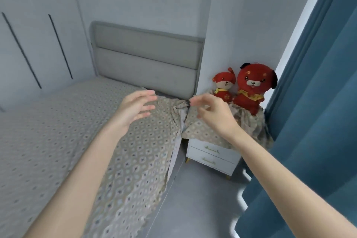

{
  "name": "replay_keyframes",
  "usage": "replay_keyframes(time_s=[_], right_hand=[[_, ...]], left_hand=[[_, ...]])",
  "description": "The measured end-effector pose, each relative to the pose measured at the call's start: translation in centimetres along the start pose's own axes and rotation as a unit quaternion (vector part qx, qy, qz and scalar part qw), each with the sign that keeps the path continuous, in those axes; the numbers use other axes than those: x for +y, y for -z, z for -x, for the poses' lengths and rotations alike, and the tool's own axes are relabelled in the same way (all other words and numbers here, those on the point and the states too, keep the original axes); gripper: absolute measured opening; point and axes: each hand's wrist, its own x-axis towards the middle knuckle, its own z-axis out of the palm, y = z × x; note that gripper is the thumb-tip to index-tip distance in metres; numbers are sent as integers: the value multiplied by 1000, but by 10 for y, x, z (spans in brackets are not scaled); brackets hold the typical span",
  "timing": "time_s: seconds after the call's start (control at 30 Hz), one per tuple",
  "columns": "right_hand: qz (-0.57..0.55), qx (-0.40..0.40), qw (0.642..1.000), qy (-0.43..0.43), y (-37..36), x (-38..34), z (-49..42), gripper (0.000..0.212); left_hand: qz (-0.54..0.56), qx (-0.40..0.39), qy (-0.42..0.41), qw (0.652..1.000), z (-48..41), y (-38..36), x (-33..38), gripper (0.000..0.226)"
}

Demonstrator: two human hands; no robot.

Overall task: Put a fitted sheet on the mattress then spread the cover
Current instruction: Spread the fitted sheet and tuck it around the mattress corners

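Bed fills the left and near part of the view; patterned fitted sheet lies over the mattress top, beige with small diamond motifs, mostly flat on the left; its right edge hangs loose down the bed's side toward the grey floor, not tucked under.

Far right corner of the sheet is bunched in folds by the headboard; a strip of bare dark mattress shows between the bunched cloth and the headboard (so that corner is not fitted).

Left hand hovers above the sheet near that corner, fingers spread and released, palm turned right; grasping nothing.

Right hand is extended toward the same bunch, fingers curled loosely; the fingertips sit right at the gathered cloth; cannot tell whether they pinch it or only touch it.

More of the same patterned cloth is draped over the white nightstand just right of the bed, covering its top and spilling down its right side; two drawer fronts with slim handles show below it.

Two red plush toys sit on that draped cloth against the wall: a small one to the left, a larger one to the right, touching each other.

Blue curtain hangs along the right edge; pale wardrobe doors at far left.
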Motion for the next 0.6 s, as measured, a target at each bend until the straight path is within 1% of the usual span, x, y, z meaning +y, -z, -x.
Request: replay_keyframes(time_s=[0.17, 0.27, 0.37, 0.43, 0.6], right_hand=[[-27, -88, 996, 20, 6, 58, -86, 33], [-29, -122, 992, 28, 0, 85, -130, 33], [-5, -177, 984, 34, -11, 114, -170, 32], [9, -198, 980, 35, -22, 138, -199, 31], [29, -251, 967, 36, -65, 207, -291, 35]], left_hand=[[0, 102, 29, 994, -50, -31, -8, 21], [-3, 137, 46, 990, -80, -43, -15, 20], [-6, 168, 63, 984, -111, -53, -24, 20], [-7, 187, 75, 979, -138, -58, -34, 21], [-8, 214, 89, 973, -236, -61, -74, 25]])
